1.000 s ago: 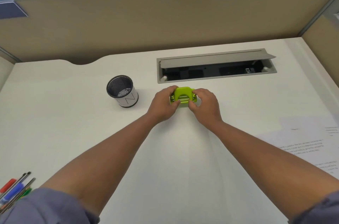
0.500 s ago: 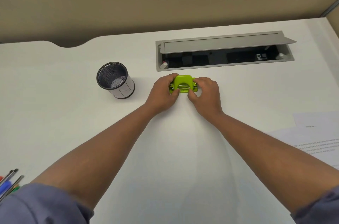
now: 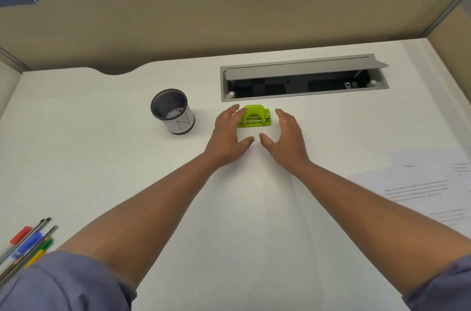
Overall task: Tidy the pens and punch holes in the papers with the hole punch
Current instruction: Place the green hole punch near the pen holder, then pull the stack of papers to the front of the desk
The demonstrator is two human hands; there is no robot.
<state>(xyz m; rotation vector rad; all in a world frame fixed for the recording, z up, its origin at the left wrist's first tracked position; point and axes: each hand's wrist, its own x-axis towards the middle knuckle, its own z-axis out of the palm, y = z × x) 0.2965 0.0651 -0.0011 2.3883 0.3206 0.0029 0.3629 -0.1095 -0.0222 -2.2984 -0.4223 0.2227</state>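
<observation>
Hole punch (image 3: pixel 254 117) is bright lime green on a plain white desk (image 3: pixel 102 157). Pen cup (image 3: pixel 172 111) is black mesh inside with a white wrap and thin dark line pattern. Pens (image 3: pixel 28 244) have red, blue, green and yellow bits. Papers (image 3: pixel 420 183) are white with grey print. Partition (image 3: pixel 229 12) is tan, cable tray (image 3: pixel 303 76) grey, sleeves (image 3: pixel 63 285) greyish-blue.

Pen cup (image 3: pixel 172 112) left of hole punch (image 3: pixel 254 117), papers (image 3: pixel 420 183) right
</observation>
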